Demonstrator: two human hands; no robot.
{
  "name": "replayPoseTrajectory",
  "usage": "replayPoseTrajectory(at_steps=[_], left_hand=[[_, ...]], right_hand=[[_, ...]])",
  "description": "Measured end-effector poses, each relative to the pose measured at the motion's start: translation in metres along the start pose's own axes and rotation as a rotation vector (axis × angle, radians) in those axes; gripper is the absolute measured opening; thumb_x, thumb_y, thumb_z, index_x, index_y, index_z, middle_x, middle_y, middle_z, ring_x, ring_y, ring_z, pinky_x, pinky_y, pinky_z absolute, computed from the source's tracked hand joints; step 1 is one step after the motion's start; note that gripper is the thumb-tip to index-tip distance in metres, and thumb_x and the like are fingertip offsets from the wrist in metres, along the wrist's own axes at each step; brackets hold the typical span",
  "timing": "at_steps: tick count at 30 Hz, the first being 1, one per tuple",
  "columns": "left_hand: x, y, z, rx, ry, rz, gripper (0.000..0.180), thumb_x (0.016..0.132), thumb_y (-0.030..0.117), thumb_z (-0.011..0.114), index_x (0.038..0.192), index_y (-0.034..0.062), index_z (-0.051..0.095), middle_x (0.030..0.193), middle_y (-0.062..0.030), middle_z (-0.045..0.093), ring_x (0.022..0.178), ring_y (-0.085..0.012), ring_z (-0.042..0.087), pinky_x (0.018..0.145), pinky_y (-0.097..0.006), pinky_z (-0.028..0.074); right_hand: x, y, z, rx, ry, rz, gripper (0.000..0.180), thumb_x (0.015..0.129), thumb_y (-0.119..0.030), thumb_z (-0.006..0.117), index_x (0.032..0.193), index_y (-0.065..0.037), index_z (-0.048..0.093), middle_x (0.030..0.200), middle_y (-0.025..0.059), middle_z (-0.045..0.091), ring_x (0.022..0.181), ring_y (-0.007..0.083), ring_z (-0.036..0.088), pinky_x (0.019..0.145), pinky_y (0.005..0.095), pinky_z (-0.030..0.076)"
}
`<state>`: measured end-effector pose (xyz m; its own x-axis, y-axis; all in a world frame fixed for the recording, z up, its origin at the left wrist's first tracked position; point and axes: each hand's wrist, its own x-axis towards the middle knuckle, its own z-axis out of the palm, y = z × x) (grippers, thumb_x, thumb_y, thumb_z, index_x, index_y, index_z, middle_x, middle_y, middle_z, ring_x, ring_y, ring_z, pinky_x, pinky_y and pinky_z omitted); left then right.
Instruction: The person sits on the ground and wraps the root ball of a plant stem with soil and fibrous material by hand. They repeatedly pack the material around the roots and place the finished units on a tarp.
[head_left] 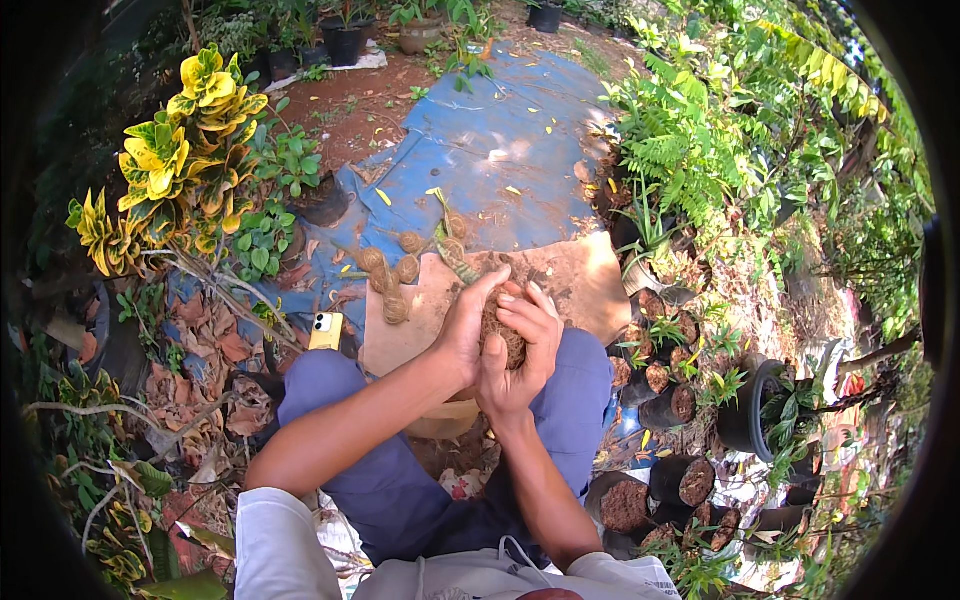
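Note:
A brown, fibrous root ball is cupped between my two hands, above my lap. My left hand presses against its left side. My right hand wraps round the right side, fingers curled over the top and thumb at the near side. A green striped leaf sticks out just beyond my left fingers; whether it grows from this ball I cannot tell. Several twine-wrapped balls lie ahead and to the left, on and beside a brown sheet scattered with dark soil.
A blue tarp stretches away in front. A yellow phone stands by my left knee, and a tan container sits between my legs. Soil-filled black bags and a black pot line the right. A yellow-leaved shrub grows at left.

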<state>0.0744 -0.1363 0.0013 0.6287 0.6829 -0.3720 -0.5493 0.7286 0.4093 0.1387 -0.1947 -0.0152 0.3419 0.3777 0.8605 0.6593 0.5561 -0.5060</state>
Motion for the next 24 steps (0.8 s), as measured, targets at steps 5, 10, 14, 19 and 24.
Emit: replayPoseTrajectory(at_steps=[5, 10, 14, 19, 24], left_hand=[[-0.001, 0.009, 0.013, -0.087, -0.151, 0.072, 0.033, 0.098, 0.043, 0.053, 0.098, 0.0105, 0.057, 0.089, -0.0014, 0.059, 0.082, -0.0124, 0.060, 0.076, -0.030, 0.052], [0.003, -0.008, 0.025, 0.422, -0.111, 0.659, 0.032, 0.104, 0.036, 0.046, 0.118, 0.0080, 0.056, 0.110, -0.0055, 0.062, 0.106, -0.0159, 0.058, 0.098, -0.031, 0.043], [0.019, -0.010, 0.021, 1.008, -0.044, 1.164, 0.023, 0.095, 0.024, 0.062, 0.102, 0.0031, 0.068, 0.113, -0.0137, 0.064, 0.112, -0.0301, 0.058, 0.103, -0.042, 0.038], [0.034, -0.019, 0.019, 0.849, -0.109, 1.063, 0.025, 0.095, 0.020, 0.063, 0.081, -0.0012, 0.066, 0.085, -0.0136, 0.069, 0.086, -0.0244, 0.066, 0.086, -0.037, 0.049], [0.048, -0.013, 0.026, 0.272, 0.152, 0.704, 0.042, 0.097, 0.024, 0.059, 0.062, 0.0016, 0.055, 0.068, -0.0121, 0.063, 0.068, -0.0192, 0.064, 0.069, -0.034, 0.052]], right_hand=[[0.031, 0.014, 0.004, 0.135, -0.100, -0.063, 0.015, 0.093, -0.016, 0.065, 0.089, -0.003, 0.059, 0.092, 0.0103, 0.066, 0.089, 0.0276, 0.063, 0.093, 0.0422, 0.048], [0.044, 0.033, 0.008, 0.739, 0.254, 0.627, 0.028, 0.103, -0.028, 0.053, 0.086, -0.006, 0.054, 0.085, 0.0065, 0.061, 0.084, 0.0177, 0.061, 0.082, 0.0350, 0.051], [0.031, 0.045, 0.002, 1.125, 0.357, 1.104, 0.032, 0.103, -0.040, 0.049, 0.095, -0.008, 0.054, 0.089, 0.0043, 0.058, 0.083, 0.0139, 0.060, 0.076, 0.0318, 0.052], [0.017, 0.054, 0.003, 1.202, 0.412, 1.201, 0.035, 0.103, -0.043, 0.046, 0.096, -0.009, 0.054, 0.090, 0.0036, 0.058, 0.086, 0.0145, 0.060, 0.077, 0.0328, 0.052], [0.012, 0.044, 0.019, 0.555, 0.403, 0.865, 0.039, 0.106, -0.034, 0.045, 0.085, -0.001, 0.052, 0.090, 0.0092, 0.059, 0.089, 0.0198, 0.061, 0.083, 0.0334, 0.048]])
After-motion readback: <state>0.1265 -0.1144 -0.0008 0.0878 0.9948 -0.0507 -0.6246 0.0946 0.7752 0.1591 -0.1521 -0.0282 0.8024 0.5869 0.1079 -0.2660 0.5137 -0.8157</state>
